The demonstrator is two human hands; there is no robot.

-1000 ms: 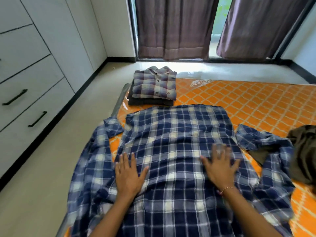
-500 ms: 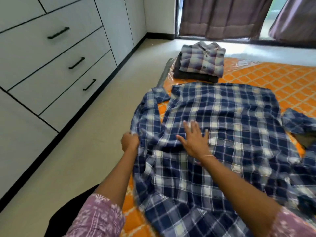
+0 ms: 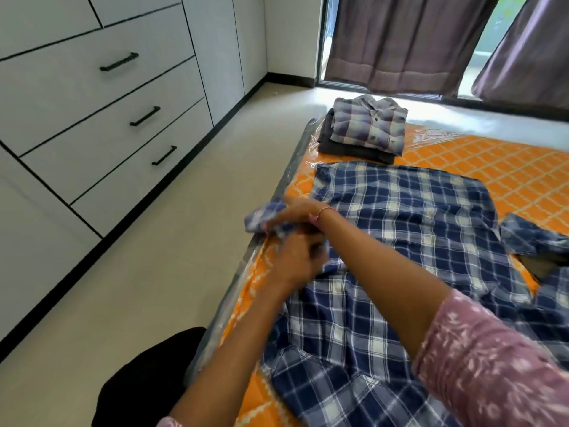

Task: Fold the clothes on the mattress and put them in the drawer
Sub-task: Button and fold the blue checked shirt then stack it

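Shirt (image 3: 409, 241) lies flat for folding — I've both hands, left hand (image 3: 297, 260) and right hand (image 3: 295, 211), gripping its sleeve (image 3: 264, 215) to bring it inward

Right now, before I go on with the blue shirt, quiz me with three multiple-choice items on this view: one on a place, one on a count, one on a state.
1. Where does the folded grey plaid shirt lie?
A. on a dark folded garment at the mattress corner
B. in an open drawer
C. on the floor

2. How many black drawer handles show?
A. one
B. three
C. five

3. What state is the blue plaid shirt in?
A. folded into a square
B. hanging up
C. spread out, one sleeve gathered in both hands

Key: 1 A, the dark garment shows under it. 2 B, one on each of three shut drawers. 3 C, the left hand and right hand meet at the sleeve.
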